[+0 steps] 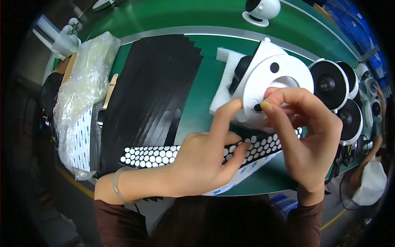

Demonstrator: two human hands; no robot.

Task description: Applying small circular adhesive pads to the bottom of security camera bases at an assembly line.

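Observation:
A white camera-like device (252, 84) lies tipped over, its round base facing me. One black round pad (275, 67) sits on the upper part of that base. At a lower circle on the base is a second black round pad (258, 107), with the thumb tip of my right hand (314, 140) at its edge and the fingers closed in a pinch. My left hand (201, 160) stretches its index finger to the base's left edge. Its thumb and other fingers grip a black strip of round pads (152, 156) with white spots and a printed backing.
White foam (224, 78) lies under the device. Black sheets (144, 90) are stacked on the green table, left of centre. Plastic-wrapped material (84, 90) stands farther left. Several round black-faced white devices (329, 84) crowd the right; another white device (263, 10) stands at the back.

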